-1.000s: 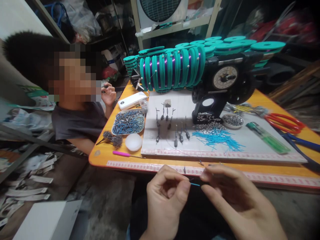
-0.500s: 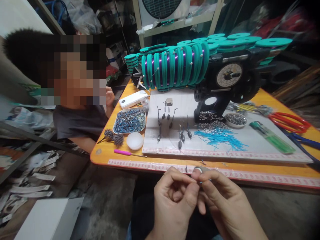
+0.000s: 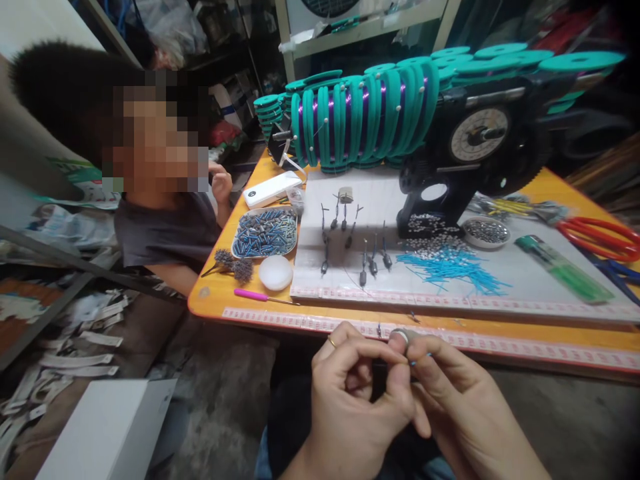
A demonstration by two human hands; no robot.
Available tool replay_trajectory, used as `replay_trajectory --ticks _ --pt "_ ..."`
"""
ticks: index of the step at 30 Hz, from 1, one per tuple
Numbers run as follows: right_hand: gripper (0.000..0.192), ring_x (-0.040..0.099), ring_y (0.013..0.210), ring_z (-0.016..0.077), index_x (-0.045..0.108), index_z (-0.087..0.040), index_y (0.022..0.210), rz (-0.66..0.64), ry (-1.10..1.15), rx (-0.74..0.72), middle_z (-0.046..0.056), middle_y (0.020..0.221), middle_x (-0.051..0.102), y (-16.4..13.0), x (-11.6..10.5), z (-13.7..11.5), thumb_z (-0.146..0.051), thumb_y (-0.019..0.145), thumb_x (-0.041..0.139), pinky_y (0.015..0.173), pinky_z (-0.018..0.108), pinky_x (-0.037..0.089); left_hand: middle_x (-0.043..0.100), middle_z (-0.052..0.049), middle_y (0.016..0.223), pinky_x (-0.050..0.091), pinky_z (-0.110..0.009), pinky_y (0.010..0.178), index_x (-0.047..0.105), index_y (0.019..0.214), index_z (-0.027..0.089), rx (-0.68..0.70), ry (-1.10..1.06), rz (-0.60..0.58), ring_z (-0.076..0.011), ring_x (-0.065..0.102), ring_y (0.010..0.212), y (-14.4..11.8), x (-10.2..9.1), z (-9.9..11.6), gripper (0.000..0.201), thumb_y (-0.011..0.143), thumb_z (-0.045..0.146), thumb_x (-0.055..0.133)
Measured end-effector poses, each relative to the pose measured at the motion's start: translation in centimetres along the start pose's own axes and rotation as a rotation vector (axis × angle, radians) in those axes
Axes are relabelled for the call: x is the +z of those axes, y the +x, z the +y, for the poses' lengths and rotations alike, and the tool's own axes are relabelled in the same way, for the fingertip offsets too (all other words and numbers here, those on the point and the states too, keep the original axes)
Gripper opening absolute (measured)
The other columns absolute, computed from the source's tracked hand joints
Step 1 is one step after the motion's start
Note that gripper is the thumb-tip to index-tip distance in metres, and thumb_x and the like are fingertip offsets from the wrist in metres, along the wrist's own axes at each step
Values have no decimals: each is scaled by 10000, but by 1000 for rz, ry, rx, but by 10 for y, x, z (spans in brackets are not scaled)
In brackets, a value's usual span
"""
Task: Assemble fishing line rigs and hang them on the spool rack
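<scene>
In front of the table edge my two hands meet above my lap. My left hand (image 3: 365, 387) is closed, thumb and forefinger pinched together, and what lies between the tips is too small to make out. My right hand (image 3: 455, 393) is pinched too; a bit of thin blue tube (image 3: 423, 359) shows at its fingertips. On the board beyond lies a pile of thin blue tubes (image 3: 457, 269), beside small metal pieces (image 3: 434, 233). Several dark fishing sinkers (image 3: 373, 267) with short stems stand to the left of them.
Teal line spools (image 3: 357, 123) hang on a black winding machine (image 3: 450, 160). A tray of springy parts (image 3: 265, 231), a white dish (image 3: 275, 272), a pink-handled hook (image 3: 251, 295) and red-handled pliers (image 3: 600, 240) lie around. Another person (image 3: 165, 227) is at the left.
The view has shifted slightly, so the table items sit a little differently. My hands stay together in the same pinch, the left one turned slightly, its ring now showing.
</scene>
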State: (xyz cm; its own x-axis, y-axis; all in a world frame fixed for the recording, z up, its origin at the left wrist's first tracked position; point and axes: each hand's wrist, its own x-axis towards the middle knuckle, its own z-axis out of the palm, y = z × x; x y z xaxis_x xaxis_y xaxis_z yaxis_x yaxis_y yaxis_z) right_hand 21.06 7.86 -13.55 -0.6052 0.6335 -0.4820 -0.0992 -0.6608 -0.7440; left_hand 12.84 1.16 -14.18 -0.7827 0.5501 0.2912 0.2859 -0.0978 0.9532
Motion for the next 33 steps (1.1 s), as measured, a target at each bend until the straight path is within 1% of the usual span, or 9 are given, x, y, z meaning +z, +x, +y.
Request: replay_trajectory --ticks 4,6,13,18,21,24,28,30,33 --pt "345 500 438 -20 647 -177 854 -203 -82 -10 3 924 676 11 -20 4 -438 710 820 480 106 433 479 45 638 400 -126 417 673 704 167 18 -2 0 -39 434 497 0 0 1 110 739 66 646" --pt "317 514 461 -13 660 -185 879 -236 -104 -24 13 948 674 15 -26 7 -433 739 799 505 122 466 495 40 650 391 -124 411 677 712 163 14 -11 -1 -39 448 501 0 0 1 109 735 61 645" --pt "333 505 459 -2 672 -176 874 -214 -166 -67 27 902 654 19 -28 10 -458 741 788 502 143 475 518 26 647 386 -132 408 679 714 147 50 -8 -6 -51 489 513 3 -1 3 106 752 57 638" --pt "322 544 462 40 668 -170 802 -164 -250 -164 6 780 615 18 -31 8 -452 720 800 477 161 488 505 28 610 377 -137 420 717 736 137 160 73 -14 -54 449 510 2 -6 2 91 756 52 692" --pt "304 578 482 58 682 -162 733 -144 -285 -214 5 698 601 18 -33 4 -426 688 827 502 145 511 563 1 694 472 -144 524 772 873 143 273 67 -27 -68 538 595 0 -10 -6 93 817 77 739" --pt "288 609 502 87 712 -166 709 -152 -343 -238 35 676 639 19 -36 0 -429 685 826 514 152 530 600 -26 821 526 -164 625 775 1019 162 377 51 -59 -82 622 706 -1 -13 -14 176 863 94 730" --pt "246 629 525 104 736 -172 714 -147 -419 -272 51 642 648 21 -39 -3 -399 687 827 536 145 545 654 0 774 486 -291 737 740 1098 212 519 262 -97 -119 622 721 3 -16 -16 234 884 118 721" --pt "223 635 537 97 745 -184 726 -116 -437 -304 46 671 660 21 -40 -4 -384 681 832 548 133 549 693 28 741 436 -347 824 700 1120 200 525 318 -110 -129 627 718 6 -18 -14 274 860 137 759" --pt "243 625 521 81 749 -189 728 -55 -493 -381 49 756 689 19 -41 -6 -411 674 831 538 125 545 703 50 730 410 -354 866 668 977 182 455 276 -110 -121 629 708 7 -19 -11 199 826 71 735"
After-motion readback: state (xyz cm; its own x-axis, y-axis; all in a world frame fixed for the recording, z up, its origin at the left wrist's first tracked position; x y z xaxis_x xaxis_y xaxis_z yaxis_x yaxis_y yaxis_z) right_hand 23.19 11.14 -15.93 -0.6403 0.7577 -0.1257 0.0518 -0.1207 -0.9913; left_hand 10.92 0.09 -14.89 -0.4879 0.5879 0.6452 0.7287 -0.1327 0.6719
